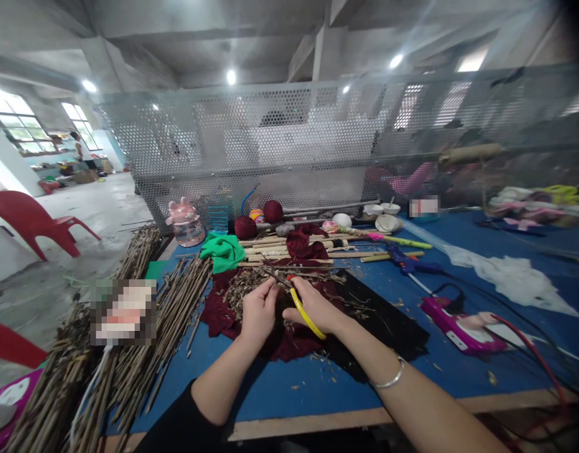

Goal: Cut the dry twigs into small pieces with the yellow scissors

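My right hand [315, 305] is wrapped round a pair of cutters with yellow handles [308, 316], whose dark blades point forward and left. Close beside it, my left hand [258, 311] is closed in a pinch near the blade tips. What its fingers hold is too small to make out. Under both hands lies a heap of dry brown plant bits [233, 290] on a crumpled dark red cloth [217, 319]. A black cloth [388, 321] spreads to the right, with scattered dry scraps on it.
Long dry stalks [169, 314] lie left. Behind are a green cloth [223, 250], bamboo sticks [256, 258], dark red yarn balls [273, 211] and a pink-lidded jar [188, 229]. Right are a blue glue gun [407, 261] and a magenta power strip [464, 327] with cords.
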Tool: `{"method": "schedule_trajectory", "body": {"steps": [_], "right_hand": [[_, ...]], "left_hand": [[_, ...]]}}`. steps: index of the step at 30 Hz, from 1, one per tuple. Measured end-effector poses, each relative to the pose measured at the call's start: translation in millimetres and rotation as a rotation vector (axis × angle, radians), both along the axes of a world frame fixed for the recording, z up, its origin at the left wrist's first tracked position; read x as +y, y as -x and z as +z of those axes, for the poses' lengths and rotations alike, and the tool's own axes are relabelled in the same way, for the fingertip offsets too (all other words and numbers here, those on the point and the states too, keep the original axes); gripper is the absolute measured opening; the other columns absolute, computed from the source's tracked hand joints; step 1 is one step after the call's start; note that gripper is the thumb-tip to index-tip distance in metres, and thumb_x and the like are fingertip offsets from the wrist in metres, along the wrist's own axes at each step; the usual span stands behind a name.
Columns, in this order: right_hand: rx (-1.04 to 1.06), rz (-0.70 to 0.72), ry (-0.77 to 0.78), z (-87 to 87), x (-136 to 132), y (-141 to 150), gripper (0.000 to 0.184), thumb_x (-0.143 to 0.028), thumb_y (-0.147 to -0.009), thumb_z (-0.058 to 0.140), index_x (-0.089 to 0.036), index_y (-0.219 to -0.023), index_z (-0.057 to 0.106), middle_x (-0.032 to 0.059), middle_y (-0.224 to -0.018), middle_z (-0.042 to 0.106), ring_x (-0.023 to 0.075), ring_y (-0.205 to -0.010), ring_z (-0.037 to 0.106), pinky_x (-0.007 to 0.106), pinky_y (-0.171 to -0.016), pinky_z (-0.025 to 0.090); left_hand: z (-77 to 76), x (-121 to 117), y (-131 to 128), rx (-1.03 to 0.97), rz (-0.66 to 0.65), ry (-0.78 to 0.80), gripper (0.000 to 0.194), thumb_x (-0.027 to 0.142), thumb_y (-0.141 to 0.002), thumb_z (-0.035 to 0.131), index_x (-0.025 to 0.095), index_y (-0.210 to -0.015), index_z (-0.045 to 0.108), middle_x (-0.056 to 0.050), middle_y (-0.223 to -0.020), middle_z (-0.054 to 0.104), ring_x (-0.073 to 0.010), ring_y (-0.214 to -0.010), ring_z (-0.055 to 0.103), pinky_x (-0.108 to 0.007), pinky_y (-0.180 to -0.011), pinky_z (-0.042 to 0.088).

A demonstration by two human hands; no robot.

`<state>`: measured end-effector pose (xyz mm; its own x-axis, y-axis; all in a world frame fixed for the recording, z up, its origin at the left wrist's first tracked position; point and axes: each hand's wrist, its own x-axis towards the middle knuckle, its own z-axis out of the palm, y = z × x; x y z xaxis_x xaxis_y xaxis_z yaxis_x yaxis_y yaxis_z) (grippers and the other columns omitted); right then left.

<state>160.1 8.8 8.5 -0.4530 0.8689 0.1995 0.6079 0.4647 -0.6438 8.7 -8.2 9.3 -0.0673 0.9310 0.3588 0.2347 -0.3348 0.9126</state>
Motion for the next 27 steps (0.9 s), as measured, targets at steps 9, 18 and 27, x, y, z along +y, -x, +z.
{"method": "schedule_trajectory", "body": {"steps": [9,18,27], "right_hand": [[0.07,-0.088,0.013,-3.6,-3.5,8.0,0.031,-0.043,-0.07,0.059,-0.018,-0.079,0.043,-0.0044,-0.061,0.045,0.0092,-0.054,0.037,0.021,-0.049,0.028],[0.111,-0.092,0.052,-0.9,2.6,3.8,0.032,-0.046,-0.073,0.054,-0.016,-0.067,0.047,-0.0045,-0.057,0.045,0.007,-0.05,0.035,0.019,-0.046,0.027],[0.01,-0.042,0.022,-0.7,12.3,-9.0,0.037,-0.051,-0.073,0.052,-0.015,-0.064,0.046,-0.0054,-0.055,0.04,0.007,-0.052,0.032,0.019,-0.047,0.026]], "left_hand": [[-3.1,-1.9,1.3,0.131,0.078,-0.085,0.027,0.029,-0.08,0.047,0.017,-0.095,0.065,-0.007,-0.09,0.068,-0.019,-0.079,0.061,-0.029,-0.075,0.046],[5.7,-8.5,0.0,0.077,0.024,-0.066,0.025,0.032,-0.082,0.044,0.018,-0.073,0.062,-0.003,-0.061,0.061,-0.0142,-0.054,0.054,-0.024,-0.057,0.04],[6.2,-7.2,-0.9,0.023,-0.043,0.003,0.03,0.037,-0.084,0.039,0.018,-0.066,0.055,0.001,-0.052,0.051,-0.0115,-0.047,0.046,-0.022,-0.052,0.033]]}}
